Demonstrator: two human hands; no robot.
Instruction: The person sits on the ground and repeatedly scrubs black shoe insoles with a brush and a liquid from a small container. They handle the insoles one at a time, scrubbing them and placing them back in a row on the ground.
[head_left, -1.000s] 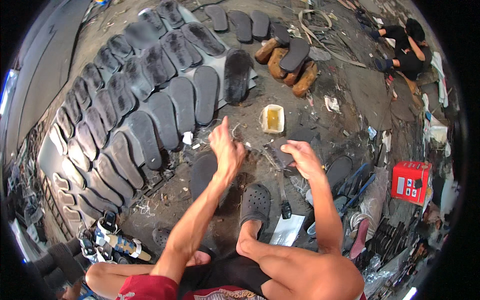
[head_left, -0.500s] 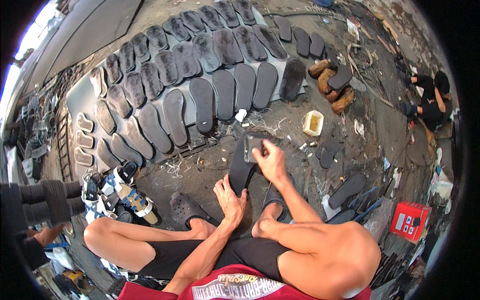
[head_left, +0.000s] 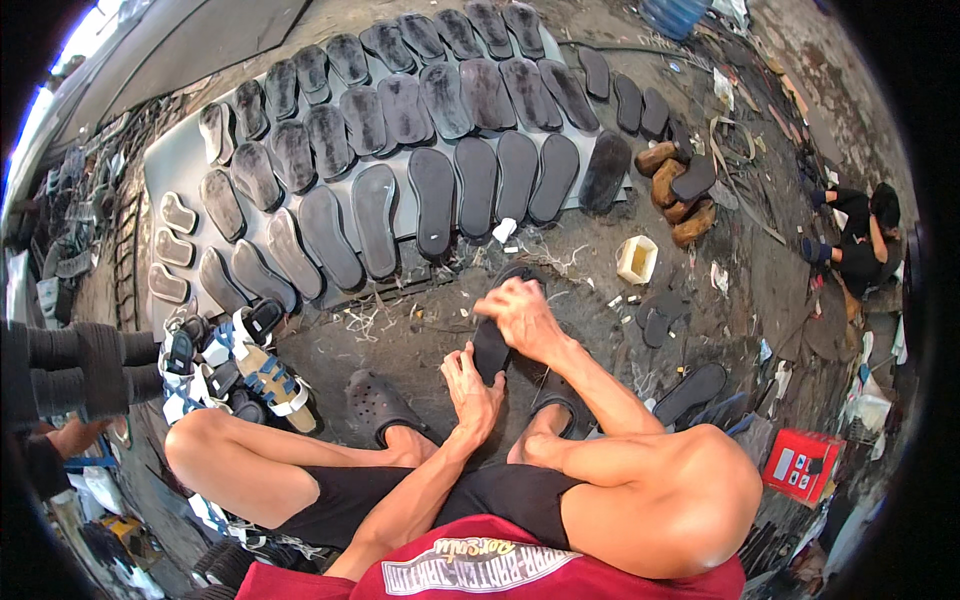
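A dark shoe sole [head_left: 490,352] lies lengthwise between my feet, on the ground in front of me. My left hand [head_left: 472,396] grips its near end, thumb on one edge and fingers along the other. Over the upper part of the sole, my right hand [head_left: 520,318] is bent with its fingers curled down and slightly blurred. The flat rectangular piece it held a moment ago is hidden beneath it now. Past the hand the sole's far tip pokes out.
Rows of dark soles [head_left: 433,205] cover a grey sheet [head_left: 400,250] ahead. A pale glue-filled container [head_left: 637,260] and brown wooden shoe lasts [head_left: 692,222] stand to the right. Strapped sandals [head_left: 270,380] are piled left; a red box [head_left: 803,466] sits right. Another person [head_left: 865,240] crouches far right.
My right hand has shifted a little left over the sole, turning so its back covers the flat piece. My left hand keeps its hold. The whole view has shifted slightly.
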